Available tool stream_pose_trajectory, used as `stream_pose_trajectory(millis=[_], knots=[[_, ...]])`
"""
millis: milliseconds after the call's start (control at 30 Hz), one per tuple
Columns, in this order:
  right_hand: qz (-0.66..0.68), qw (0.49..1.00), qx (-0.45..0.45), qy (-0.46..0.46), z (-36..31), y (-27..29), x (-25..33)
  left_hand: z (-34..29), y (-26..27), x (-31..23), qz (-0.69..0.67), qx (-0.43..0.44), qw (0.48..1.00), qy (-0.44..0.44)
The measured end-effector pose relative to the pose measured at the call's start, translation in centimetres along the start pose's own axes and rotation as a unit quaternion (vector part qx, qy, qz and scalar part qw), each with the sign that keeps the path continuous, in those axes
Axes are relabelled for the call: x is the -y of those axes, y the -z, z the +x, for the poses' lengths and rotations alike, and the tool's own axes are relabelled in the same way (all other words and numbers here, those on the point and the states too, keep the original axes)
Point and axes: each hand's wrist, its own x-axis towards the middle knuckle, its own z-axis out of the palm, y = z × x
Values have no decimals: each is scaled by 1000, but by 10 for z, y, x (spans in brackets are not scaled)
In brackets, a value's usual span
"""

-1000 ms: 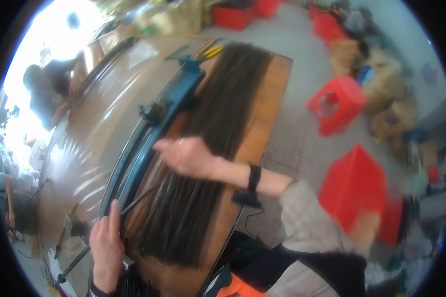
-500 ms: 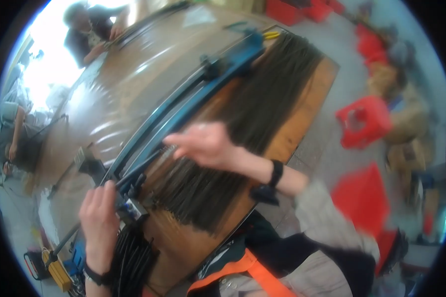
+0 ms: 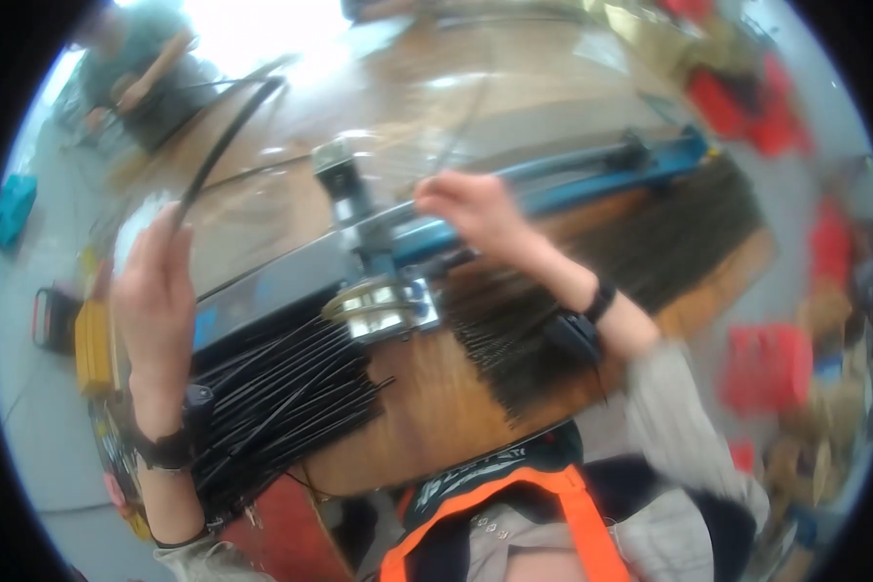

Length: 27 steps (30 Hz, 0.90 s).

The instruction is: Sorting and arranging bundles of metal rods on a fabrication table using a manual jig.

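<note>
My left hand (image 3: 157, 301) is closed around the lower end of a dark, slender, bent rod (image 3: 221, 145), which rises up and to the right from it. My right hand (image 3: 475, 211) is pinched closed over the near side of a long blue rail (image 3: 553, 199); what its fingers hold, if anything, is blurred. Between my hands stands a small grey machine (image 3: 364, 228) with a squarish head and a shiny metal block (image 3: 376, 308). Black rods (image 3: 276, 388) lie in a bundle below and right of my left hand.
A wide heap of dark thin rods (image 3: 640, 252) covers the right of the wooden table (image 3: 427, 407). Another person (image 3: 141, 73) sits at the far left. Yellow (image 3: 93, 347) and black cases stand at left. Red plastic stools (image 3: 766, 367) stand on the floor at right.
The view has swung left. My left hand has moved off the machine and now has a rod rising from it. My right hand has come nearer to the machine along the rail.
</note>
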Motion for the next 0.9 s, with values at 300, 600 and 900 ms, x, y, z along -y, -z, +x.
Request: stream_pose_trajectory(millis=[300,600,900], knots=[[-123,958,71,248,66,-88,-9,-83,37,44,-27,66,991,115],[-310,894,-20,322,61,-72,3,-94,15,60,-60,55,985,149],[-458,872,-97,142,-27,146,-101,-74,-66,35,-62,135,989,10]])
